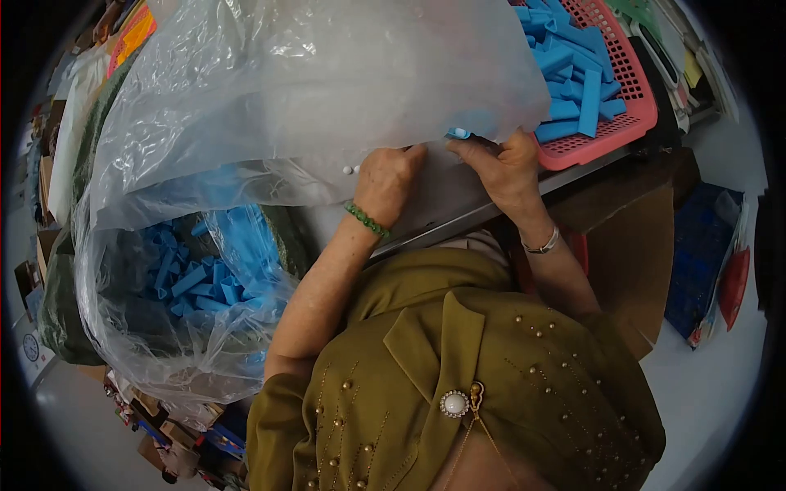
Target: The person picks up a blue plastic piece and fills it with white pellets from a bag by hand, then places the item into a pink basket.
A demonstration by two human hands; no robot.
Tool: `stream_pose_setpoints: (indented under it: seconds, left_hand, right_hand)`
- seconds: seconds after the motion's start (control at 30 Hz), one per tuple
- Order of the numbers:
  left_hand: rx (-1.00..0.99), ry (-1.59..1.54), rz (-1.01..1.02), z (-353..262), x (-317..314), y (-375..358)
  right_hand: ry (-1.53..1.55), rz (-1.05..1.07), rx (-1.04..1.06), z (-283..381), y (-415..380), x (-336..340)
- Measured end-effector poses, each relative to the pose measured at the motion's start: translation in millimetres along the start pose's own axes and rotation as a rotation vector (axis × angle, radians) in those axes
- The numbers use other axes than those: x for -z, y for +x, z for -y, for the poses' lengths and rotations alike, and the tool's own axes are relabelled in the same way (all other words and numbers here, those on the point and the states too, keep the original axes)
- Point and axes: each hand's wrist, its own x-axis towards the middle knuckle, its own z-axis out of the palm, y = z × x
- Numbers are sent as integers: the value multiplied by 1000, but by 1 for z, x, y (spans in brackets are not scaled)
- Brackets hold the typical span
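Observation:
My right hand is closed around a small blue piece that has a white spot at its end, beside the pink basket. My left hand, with a green bead bracelet on the wrist, has its fingers curled at the lower edge of the clear plastic sheet; what they pinch, if anything, is hidden. Small white round pieces lie on the table just left of this hand. Blue folded pieces fill the pink basket at the upper right.
A large clear plastic bag at the left holds many blue pieces. The metal table edge runs in front of my body. An open cardboard box and a dark blue package are at the right.

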Motion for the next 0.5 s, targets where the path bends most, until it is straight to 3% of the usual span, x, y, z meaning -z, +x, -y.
stream_pose_setpoints:
  seconds: [0.13, 0.2, 0.33, 0.43, 0.5]
  left_hand:
    - [46, -113, -185, -2, 28, -6]
    - [368, -346, -167, -6, 53, -8]
    - [270, -654, -405, -10, 67, -17]
    - [175, -489, -368, -15, 75, -18]
    - [206, -582, -355, -15, 78, -22]
  right_hand:
    - [-7, 19, 65, -22, -3, -9]
    - [-18, 31, 85, -32, -7, -15]
    - [-131, 125, 74, -27, -6, -29]
    - [-141, 174, 64, -15, -5, -34]
    - [-165, 198, 43, -10, -4, -34]
